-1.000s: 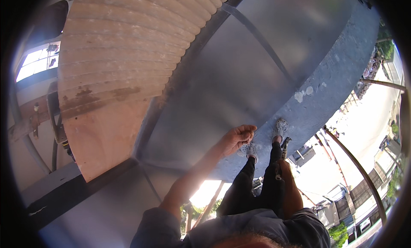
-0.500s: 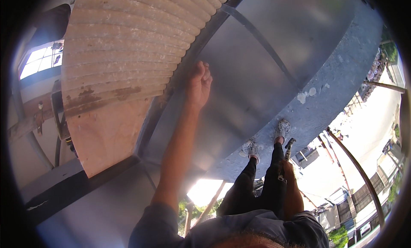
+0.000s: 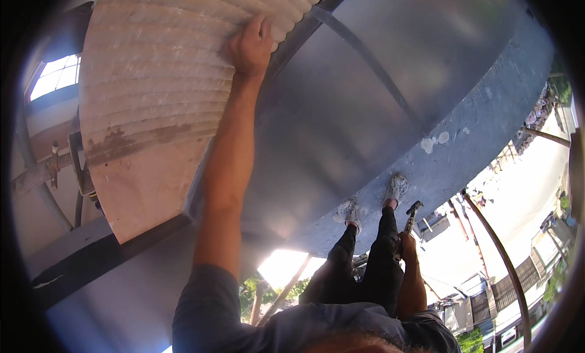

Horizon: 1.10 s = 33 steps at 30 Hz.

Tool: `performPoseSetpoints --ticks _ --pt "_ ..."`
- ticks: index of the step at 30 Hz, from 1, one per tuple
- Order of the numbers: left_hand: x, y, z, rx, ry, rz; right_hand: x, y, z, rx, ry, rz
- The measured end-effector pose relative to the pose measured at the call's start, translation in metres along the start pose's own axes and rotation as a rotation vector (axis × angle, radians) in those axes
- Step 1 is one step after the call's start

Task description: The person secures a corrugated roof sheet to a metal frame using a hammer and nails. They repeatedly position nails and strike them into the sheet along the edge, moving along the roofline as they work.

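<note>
There are one hammer [image 3: 412, 215], one ribbed panel [image 3: 164, 60], two shoes [image 3: 398, 186] (one pair) and two legs [image 3: 382, 255].

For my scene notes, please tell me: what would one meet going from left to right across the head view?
Bright window, left hand over the ribbed panel, pale left shoe, right hand holding a hammer-like tool, curved dark pole.

Left arm [image 3: 228, 164] outstretched, fingers [image 3: 265, 30] curled
</note>
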<state>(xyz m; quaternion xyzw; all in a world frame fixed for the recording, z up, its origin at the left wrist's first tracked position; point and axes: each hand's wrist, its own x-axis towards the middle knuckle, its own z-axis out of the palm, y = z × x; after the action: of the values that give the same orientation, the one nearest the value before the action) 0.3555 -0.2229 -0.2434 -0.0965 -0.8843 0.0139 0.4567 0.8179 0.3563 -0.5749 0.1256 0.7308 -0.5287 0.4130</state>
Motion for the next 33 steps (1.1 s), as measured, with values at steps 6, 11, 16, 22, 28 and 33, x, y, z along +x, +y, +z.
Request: performPoseSetpoints --ticks 6,11,16,22,28,33 --pt "-0.002 0.008 0.001 0.231 -0.026 -0.058 0.012 -0.038 -0.025 0.494 0.084 0.639" --pt "-0.002 0.006 0.000 0.284 -0.006 -0.036 0.009 -0.056 -0.053 0.715 -0.020 0.495" --pt "-0.006 0.001 0.005 0.219 0.081 0.000 0.010 -0.073 -0.059 0.351 0.114 0.279" --pt "0.002 -0.005 0.010 0.330 0.125 0.105 0.030 -0.109 -0.079 0.455 0.141 0.036" --pt "-0.020 -0.013 0.021 0.434 0.241 0.169 0.085 -0.178 -0.061 0.526 0.139 -0.425" --pt "-0.024 -0.021 0.022 0.528 0.356 0.230 0.152 -0.199 -0.044 0.457 0.114 -0.647"
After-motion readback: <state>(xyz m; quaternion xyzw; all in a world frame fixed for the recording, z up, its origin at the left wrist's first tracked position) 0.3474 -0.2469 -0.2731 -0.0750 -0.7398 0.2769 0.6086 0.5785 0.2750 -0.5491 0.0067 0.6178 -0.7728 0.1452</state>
